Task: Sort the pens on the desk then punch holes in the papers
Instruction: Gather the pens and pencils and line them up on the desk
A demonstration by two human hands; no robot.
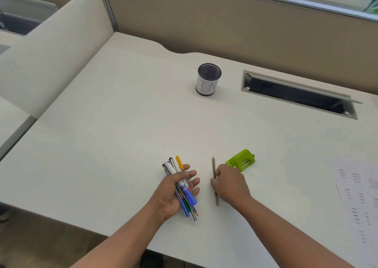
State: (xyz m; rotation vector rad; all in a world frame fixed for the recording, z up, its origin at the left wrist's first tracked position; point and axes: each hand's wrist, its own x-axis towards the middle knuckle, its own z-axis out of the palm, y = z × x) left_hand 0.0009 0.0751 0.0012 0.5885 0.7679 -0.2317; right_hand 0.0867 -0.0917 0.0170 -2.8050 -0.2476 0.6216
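My left hand (176, 194) lies palm up near the desk's front edge and grips a bundle of pens (183, 183): several markers and pencils in white, blue, yellow and green. To its right, my right hand (231, 183) pinches a thin brown pencil (214, 168) that points away from me and looks blurred. A lime-green hole punch (242, 160) sits just beyond my right hand. A black mesh pen cup (208, 79) with a white paper label stands farther back, with nothing showing above its rim. Printed papers (360, 198) lie at the right edge.
The white desk (122, 124) is bounded by beige partition walls at the back and left. An open cable slot (298, 95) is set into the desk at the back right, beside the cup.
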